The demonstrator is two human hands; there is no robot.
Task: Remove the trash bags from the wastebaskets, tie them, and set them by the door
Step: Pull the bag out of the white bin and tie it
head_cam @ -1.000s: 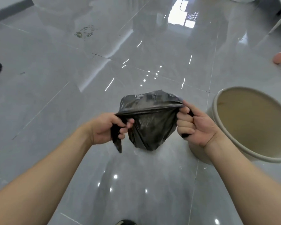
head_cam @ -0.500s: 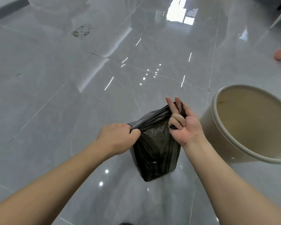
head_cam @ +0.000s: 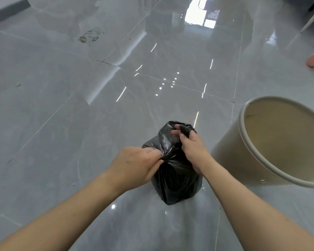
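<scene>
Since half a second back, the trash bag (head_cam: 174,180) got bunched tighter at lower centre: left hand (head_cam: 134,166) pinched the gathered neck, right hand (head_cam: 192,151) had curled round the top flap. Wastebasket (head_cam: 232,160) sat just right; floor (head_cam: 62,115) lay open on the left.

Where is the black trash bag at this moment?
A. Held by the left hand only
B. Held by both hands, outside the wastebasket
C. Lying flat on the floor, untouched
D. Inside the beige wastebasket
B: the left hand pinches the gathered neck of the black trash bag, the right hand grips its top, and the beige wastebasket stands beside it with no bag inside.
</scene>
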